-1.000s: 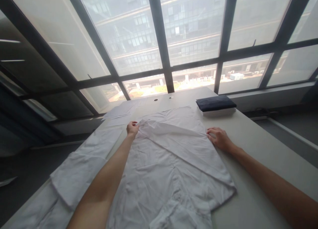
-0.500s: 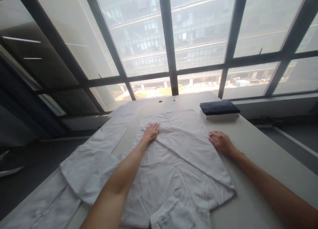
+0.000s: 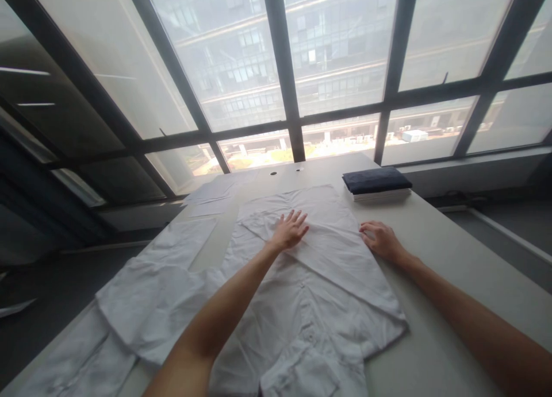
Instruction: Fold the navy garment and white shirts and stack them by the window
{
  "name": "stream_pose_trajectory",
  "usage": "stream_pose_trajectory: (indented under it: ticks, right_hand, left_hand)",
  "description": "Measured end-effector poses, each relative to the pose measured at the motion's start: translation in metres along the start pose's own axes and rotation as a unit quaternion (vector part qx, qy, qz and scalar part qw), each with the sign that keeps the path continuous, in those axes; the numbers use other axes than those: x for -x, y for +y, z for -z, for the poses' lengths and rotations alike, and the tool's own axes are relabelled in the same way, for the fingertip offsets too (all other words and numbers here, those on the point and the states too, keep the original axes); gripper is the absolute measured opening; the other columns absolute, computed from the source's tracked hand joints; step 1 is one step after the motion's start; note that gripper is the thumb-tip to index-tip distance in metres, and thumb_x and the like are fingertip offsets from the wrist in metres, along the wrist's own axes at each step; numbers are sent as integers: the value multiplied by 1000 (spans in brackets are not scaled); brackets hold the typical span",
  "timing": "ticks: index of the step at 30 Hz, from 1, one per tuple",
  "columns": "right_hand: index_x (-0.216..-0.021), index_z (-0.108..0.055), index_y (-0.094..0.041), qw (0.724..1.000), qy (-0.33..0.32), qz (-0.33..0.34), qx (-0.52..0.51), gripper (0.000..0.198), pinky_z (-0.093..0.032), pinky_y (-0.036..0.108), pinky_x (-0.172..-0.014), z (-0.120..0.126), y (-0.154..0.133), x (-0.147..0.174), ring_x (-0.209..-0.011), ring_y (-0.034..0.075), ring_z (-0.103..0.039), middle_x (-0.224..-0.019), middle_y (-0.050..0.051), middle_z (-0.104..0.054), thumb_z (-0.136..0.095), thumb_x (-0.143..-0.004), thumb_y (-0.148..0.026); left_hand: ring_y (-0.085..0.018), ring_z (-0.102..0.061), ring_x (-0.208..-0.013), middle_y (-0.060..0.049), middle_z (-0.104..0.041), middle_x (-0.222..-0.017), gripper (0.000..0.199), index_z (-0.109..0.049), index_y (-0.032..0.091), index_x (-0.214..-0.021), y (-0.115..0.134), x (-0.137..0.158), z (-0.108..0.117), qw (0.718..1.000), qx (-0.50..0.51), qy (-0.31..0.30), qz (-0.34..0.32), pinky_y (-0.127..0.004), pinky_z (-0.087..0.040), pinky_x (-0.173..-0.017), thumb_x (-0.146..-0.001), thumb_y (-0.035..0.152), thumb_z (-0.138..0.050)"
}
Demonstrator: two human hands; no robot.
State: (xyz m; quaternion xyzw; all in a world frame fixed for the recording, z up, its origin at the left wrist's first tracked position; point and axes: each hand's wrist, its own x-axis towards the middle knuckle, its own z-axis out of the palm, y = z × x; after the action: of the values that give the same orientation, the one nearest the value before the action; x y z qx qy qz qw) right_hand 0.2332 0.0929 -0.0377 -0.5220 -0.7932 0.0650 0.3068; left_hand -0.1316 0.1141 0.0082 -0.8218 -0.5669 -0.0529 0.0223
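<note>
White garment (image 3: 334,273) lies flat on the table (image 3: 440,242), midfield (garment taken as dial centre, 12 toward the window (image 3: 345,75)). Surface matte and creased; one long diagonal fold runs down to a sharp corner at 4 o'clock. Line of button-like dots toward 6 o'clock, ending at a bunched, doubled-over flap.

Left hand (image 3: 290,231): palm down on the cloth near 12, fingers spread. Right hand (image 3: 382,240): at the 2 o'clock edge, fingers curled; cannot tell whether I am pinching fabric.

At 9 o'clock, more white cloth (image 3: 142,305), rumpled; my left forearm (image 3: 224,316) hides whether it joins the garment. Dark folded cloth (image 3: 375,180) tops a white stack (image 3: 382,195) at 1 o'clock. Flat white sheets (image 3: 215,193) overlap between 10 and 11.
</note>
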Motion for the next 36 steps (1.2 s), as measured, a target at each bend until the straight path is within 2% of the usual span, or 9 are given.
stream_pose_trajectory:
  ticks: [4, 7, 9, 13, 17, 24, 27, 31, 36]
  right_hand:
    - [-96, -73, -24, 996, 53, -14, -67, 21, -44, 45, -106, 12, -11, -4, -114, 30, -64, -117, 11, -72, -57, -86, -33]
    - [-103, -72, -22, 958, 133, -79, -242, 28, -42, 50, -110, 17, -51, -12, -122, 31, -60, -122, 14, -70, -56, -89, -41]
    - [-109, -70, -23, 887, 79, -129, -436, 34, -48, 50, -105, 8, -90, -16, -118, 30, -63, -121, 13, -71, -54, -92, -48]
    - [-118, -64, -26, 680, -113, -167, -705, 44, -49, 52, -106, -32, -150, -18, -128, 26, -59, -137, 11, -63, -41, -99, -58]
    - [-116, -56, -25, 615, -99, -257, -739, 41, -48, 52, -108, -46, -120, -19, -129, 24, -58, -139, 15, -59, -32, -101, -54]
    - [-114, -54, -24, 701, -27, -249, -668, 42, -47, 58, -106, 16, -20, -5, -129, 28, -60, -141, 19, -55, -31, -97, -54]
    - [-117, -59, -25, 789, 25, -224, -571, 45, -48, 58, -106, 26, -31, -4, -126, 30, -62, -133, 16, -63, -35, -96, -56]
    - [-116, -71, -25, 922, 34, -77, -377, 40, -37, 56, -117, 20, -72, 2, -132, 31, -55, -134, 11, -66, -52, -93, -52]
    - [-142, -59, -27, 977, -129, 87, -149, 49, -19, 57, -124, 16, -90, 44, -151, 31, -32, -159, 8, -44, -56, -96, -44]
  left_hand:
    - [-37, -16, -155, -8, -26, -168, 64, -34, 31, -159, 18, 4, -13, 999, 13, -33, -10, -63, -16, -121, -103, 61, -27]
    - [-39, -14, -155, -8, -24, -168, 64, -32, 31, -160, 14, 5, -16, 999, 10, -31, -5, -63, -16, -121, -104, 60, -29]
    - [-39, -15, -155, -9, -24, -168, 63, -32, 31, -160, 12, 4, -16, 999, 6, -30, -8, -64, -16, -120, -104, 59, -30]
    - [-38, -17, -154, -9, -26, -167, 60, -33, 32, -160, 12, 6, -14, 1000, -4, -14, -21, -66, -18, -120, -104, 56, -33]
    - [-38, -17, -155, -9, -28, -167, 61, -34, 31, -160, 13, 7, -14, 1000, -4, -20, -15, -64, -18, -120, -104, 57, -31]
    - [-37, -17, -155, -8, -26, -167, 61, -34, 31, -160, 10, 0, -17, 999, 18, -31, -15, -63, -15, -121, -104, 57, -32]
    - [-37, -18, -155, -8, -28, -167, 60, -36, 32, -159, 10, -2, -17, 999, 27, -28, -13, -63, -15, -121, -104, 56, -35]
    - [-37, -18, -155, -8, -28, -167, 60, -37, 31, -158, 12, -1, -14, 999, 28, -30, -11, -63, -15, -121, -103, 55, -37]
    - [-36, -19, -154, -7, -29, -166, 59, -38, 32, -158, 14, -1, -12, 999, 27, -26, -1, -62, -16, -121, -103, 54, -38]
